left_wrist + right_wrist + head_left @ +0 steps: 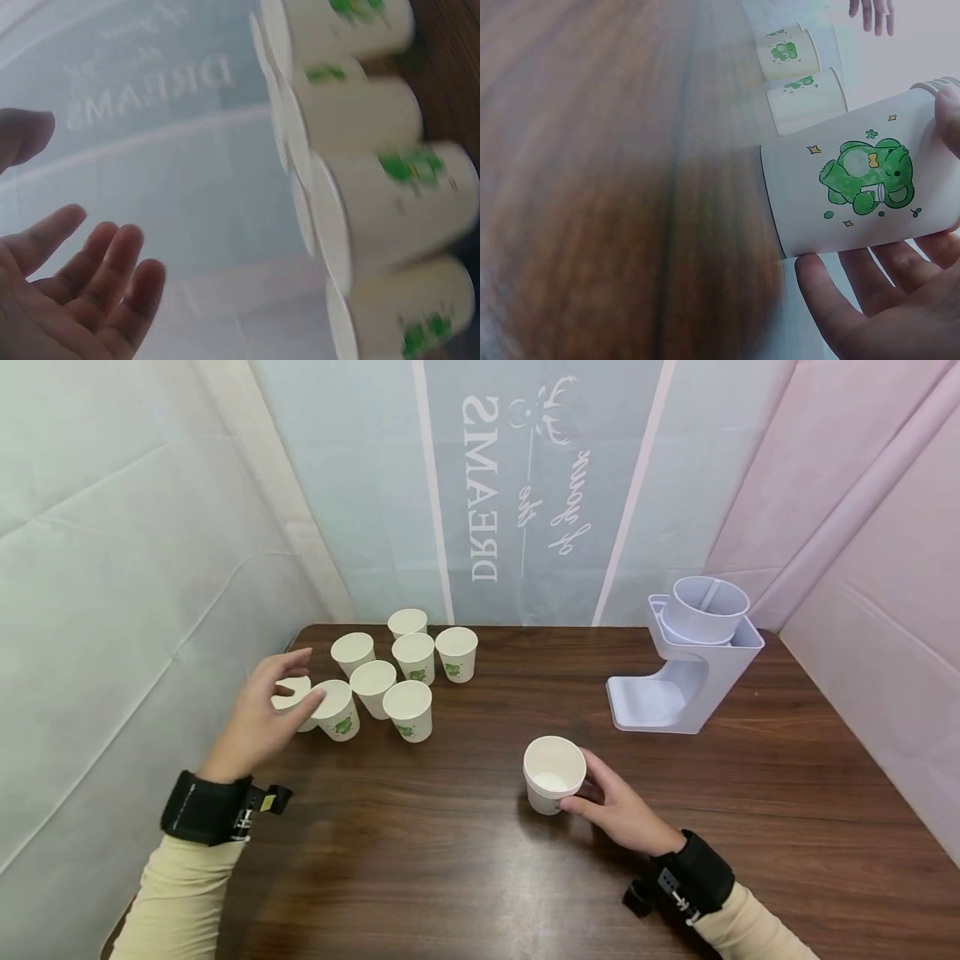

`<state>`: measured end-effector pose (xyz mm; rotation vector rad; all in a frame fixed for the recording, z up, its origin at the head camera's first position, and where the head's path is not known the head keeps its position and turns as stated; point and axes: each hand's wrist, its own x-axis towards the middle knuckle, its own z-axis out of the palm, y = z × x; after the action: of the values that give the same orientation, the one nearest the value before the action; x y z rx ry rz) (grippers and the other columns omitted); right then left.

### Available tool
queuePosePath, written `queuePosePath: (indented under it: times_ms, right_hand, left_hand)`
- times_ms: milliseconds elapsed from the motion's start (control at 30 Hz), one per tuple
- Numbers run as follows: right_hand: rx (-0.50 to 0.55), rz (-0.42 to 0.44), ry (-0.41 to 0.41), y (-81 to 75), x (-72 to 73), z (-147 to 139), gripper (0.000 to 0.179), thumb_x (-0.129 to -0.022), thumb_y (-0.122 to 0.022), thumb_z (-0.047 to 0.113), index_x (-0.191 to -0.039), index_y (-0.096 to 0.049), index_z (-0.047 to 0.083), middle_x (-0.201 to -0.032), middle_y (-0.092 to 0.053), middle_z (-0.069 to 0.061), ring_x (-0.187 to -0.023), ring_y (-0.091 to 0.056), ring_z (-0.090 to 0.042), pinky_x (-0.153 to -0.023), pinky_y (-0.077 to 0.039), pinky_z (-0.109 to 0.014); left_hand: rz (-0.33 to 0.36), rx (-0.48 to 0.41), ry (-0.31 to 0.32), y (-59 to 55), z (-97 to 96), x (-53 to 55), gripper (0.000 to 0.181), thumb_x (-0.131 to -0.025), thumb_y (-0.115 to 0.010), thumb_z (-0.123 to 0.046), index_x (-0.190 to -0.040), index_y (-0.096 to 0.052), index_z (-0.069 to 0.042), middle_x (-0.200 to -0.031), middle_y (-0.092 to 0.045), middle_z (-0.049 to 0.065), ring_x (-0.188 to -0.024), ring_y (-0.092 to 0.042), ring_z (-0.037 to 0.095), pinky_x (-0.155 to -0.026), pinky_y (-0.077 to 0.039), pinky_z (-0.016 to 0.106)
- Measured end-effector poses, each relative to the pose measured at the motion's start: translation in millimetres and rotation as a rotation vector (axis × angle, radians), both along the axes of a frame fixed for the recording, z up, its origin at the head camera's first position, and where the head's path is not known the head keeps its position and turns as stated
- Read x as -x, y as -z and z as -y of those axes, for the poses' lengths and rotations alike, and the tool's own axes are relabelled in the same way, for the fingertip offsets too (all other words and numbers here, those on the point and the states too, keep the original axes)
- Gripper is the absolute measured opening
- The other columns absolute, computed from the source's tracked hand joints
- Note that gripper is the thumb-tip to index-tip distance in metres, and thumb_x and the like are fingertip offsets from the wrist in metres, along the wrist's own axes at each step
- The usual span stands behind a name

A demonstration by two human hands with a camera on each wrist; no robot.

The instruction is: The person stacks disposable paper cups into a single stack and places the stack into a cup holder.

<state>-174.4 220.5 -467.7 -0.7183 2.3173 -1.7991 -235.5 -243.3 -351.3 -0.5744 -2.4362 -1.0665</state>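
A short stack of nested white paper cups [553,768] is held by my right hand [622,810], its thumb and fingers at the right side. A green bear print shows on the outer cup [866,176] in the right wrist view. My left hand [262,706] hovers over the leftmost paper cup [294,689], partly hiding it. The left wrist view shows that left hand [82,292] with fingers spread and nothing in them, apart from the paper cups [397,210] beside it. Those cups stand upright in a loose cluster at the back left.
A pale lavender stand [701,685] with a round cup-shaped top [708,610] is at the back right of the brown wooden table [420,843]. Behind the table hangs a grey-blue cloth [525,527] with printed lettering. Pale fabric walls [150,568] flank both sides.
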Motion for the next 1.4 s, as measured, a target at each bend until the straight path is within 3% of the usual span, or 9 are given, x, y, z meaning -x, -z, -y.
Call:
queuePosePath:
  times_ms: [200, 333, 467, 667, 967, 1267, 1400]
  right_hand:
    - [-0.002, -0.002, 0.003, 1.0, 1.1, 1, 0.070, -0.095, -0.070, 0.006, -0.154, -0.032, -0.001, -0.149, -0.044, -0.023, -0.131, -0.046, 0.001, -0.104, -0.041, -0.018]
    - [-0.007, -0.012, 0.005, 3.1, 1.6, 1, 0.069, -0.096, -0.070, 0.006, -0.153, -0.033, -0.002, -0.148, -0.045, -0.025, -0.131, -0.047, -0.001, -0.103, -0.042, -0.018]
    - [-0.006, 0.002, 0.007, 2.3, 1.0, 0, 0.070, -0.096, -0.070, 0.006, -0.154, -0.032, -0.001, -0.149, -0.045, -0.023, -0.132, -0.047, -0.004, -0.104, -0.042, -0.018]
    - [0.003, 0.013, 0.003, 1.7, 0.3, 0, 0.071, -0.095, -0.071, 0.007, -0.154, -0.031, -0.001, -0.150, -0.044, -0.022, -0.133, -0.045, -0.001, -0.105, -0.040, -0.017]
    - [0.011, 0.002, -0.008, 3.6, 0.8, -1, 0.070, -0.096, -0.070, 0.006, -0.154, -0.032, 0.001, -0.149, -0.045, -0.023, -0.137, -0.046, -0.024, -0.105, -0.041, -0.019]
    - [0.029, 0.009, -0.014, 3.3, 1.0, 0, 0.070, -0.096, -0.070, 0.006, -0.154, -0.032, 0.000, -0.150, -0.044, -0.022, -0.135, -0.046, -0.009, -0.107, -0.040, -0.019]
    - [0.027, 0.004, -0.015, 2.1, 1.1, 0, 0.069, -0.096, -0.070, 0.006, -0.154, -0.033, 0.000, -0.149, -0.045, -0.021, -0.135, -0.046, -0.008, -0.107, -0.040, -0.019]
  left_hand:
    - [0.016, -0.031, -0.121, 11.4, 25.6, 12.6, 0.053, -0.096, -0.068, -0.005, -0.144, -0.048, 0.007, -0.136, -0.050, 0.030, -0.123, -0.047, 0.042, -0.091, -0.036, 0.026]
    - [0.049, -0.052, -0.200, 23.4, 36.4, 21.6, 0.057, -0.098, -0.067, -0.013, -0.147, -0.045, 0.005, -0.140, -0.046, 0.031, -0.129, -0.042, 0.047, -0.102, -0.038, 0.047]
    - [0.094, -0.099, -0.270, 36.4, 42.8, 31.7, 0.059, -0.098, -0.066, -0.012, -0.149, -0.043, 0.006, -0.144, -0.042, 0.033, -0.135, -0.037, 0.049, -0.105, -0.033, 0.066]
    - [0.178, -0.106, -0.300, 51.9, 56.4, 40.5, 0.069, -0.100, -0.063, -0.021, -0.156, -0.031, 0.003, -0.155, -0.030, 0.033, -0.143, -0.028, 0.050, -0.112, -0.027, 0.067]
    - [0.342, -0.180, -0.387, 69.1, 57.3, 44.4, 0.087, -0.101, -0.059, -0.033, -0.161, -0.007, 0.003, -0.164, -0.014, 0.030, -0.150, -0.017, 0.047, -0.119, -0.020, 0.061]
    - [0.399, -0.190, -0.395, 80.5, 54.3, 46.6, 0.086, -0.101, -0.059, -0.031, -0.160, -0.008, 0.005, -0.164, -0.013, 0.031, -0.151, -0.016, 0.045, -0.121, -0.017, 0.059]
    - [0.404, -0.203, -0.404, 84.7, 52.6, 47.5, 0.085, -0.101, -0.061, -0.028, -0.160, -0.010, 0.005, -0.164, -0.014, 0.029, -0.151, -0.017, 0.043, -0.121, -0.018, 0.057]
